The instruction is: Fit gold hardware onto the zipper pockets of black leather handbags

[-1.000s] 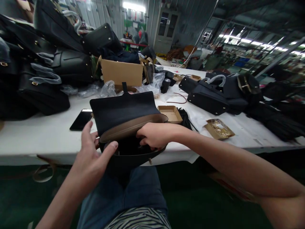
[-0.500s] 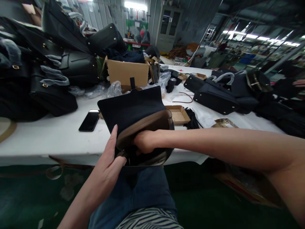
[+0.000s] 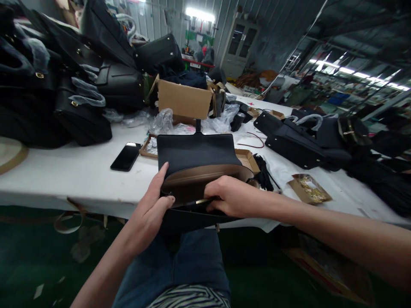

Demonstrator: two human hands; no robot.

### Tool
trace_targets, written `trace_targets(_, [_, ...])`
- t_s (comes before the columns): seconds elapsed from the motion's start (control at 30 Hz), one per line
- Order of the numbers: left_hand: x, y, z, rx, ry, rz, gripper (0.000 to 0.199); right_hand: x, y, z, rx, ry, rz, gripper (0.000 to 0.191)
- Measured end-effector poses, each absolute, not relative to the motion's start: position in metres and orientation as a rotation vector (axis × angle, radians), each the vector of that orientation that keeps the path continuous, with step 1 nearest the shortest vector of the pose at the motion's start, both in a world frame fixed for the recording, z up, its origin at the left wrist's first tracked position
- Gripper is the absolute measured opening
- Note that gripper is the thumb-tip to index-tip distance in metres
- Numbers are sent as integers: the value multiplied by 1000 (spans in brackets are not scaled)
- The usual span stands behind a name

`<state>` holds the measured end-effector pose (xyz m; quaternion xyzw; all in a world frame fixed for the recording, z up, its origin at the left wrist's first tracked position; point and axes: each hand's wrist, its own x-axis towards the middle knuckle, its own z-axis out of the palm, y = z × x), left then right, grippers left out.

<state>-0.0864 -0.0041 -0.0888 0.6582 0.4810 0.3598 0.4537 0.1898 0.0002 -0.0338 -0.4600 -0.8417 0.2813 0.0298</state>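
Note:
A black handbag (image 3: pixel 195 152) with a brown lining stands at the table's front edge, its flap folded back and its mouth open. My left hand (image 3: pixel 154 207) grips the bag's left side, thumb over the front rim and fingers behind. Inside the mouth, my right hand (image 3: pixel 226 196) has its fingers curled closed at a dark inner edge with a brass-coloured zipper (image 3: pixel 201 201). The fingertips are partly hidden, and the bottom of the bag's inside is out of sight.
Beside the bag lie a phone (image 3: pixel 126 156), a small tray of white pieces (image 3: pixel 148 146) and a carton of gold-coloured hardware (image 3: pixel 310 188). Black bags (image 3: pixel 83 109) are heaped at left, more bags (image 3: pixel 298 137) at right. A cardboard box (image 3: pixel 184 99) stands behind.
My right hand has come up from deep inside the bag towards its front right, and the zipper now shows. The bag has turned more square to me; the view has shifted.

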Motion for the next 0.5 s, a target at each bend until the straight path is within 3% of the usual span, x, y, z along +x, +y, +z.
trace_targets(0.13, [-87,-7,-93,1606,1202,913,82,188,-4,-37,-1512,-2350,731,12])
trace_targets(0.5, [-78,-33,-110,1567,1137,950,100,167,-11,-40,-1228,-2292,720,26])
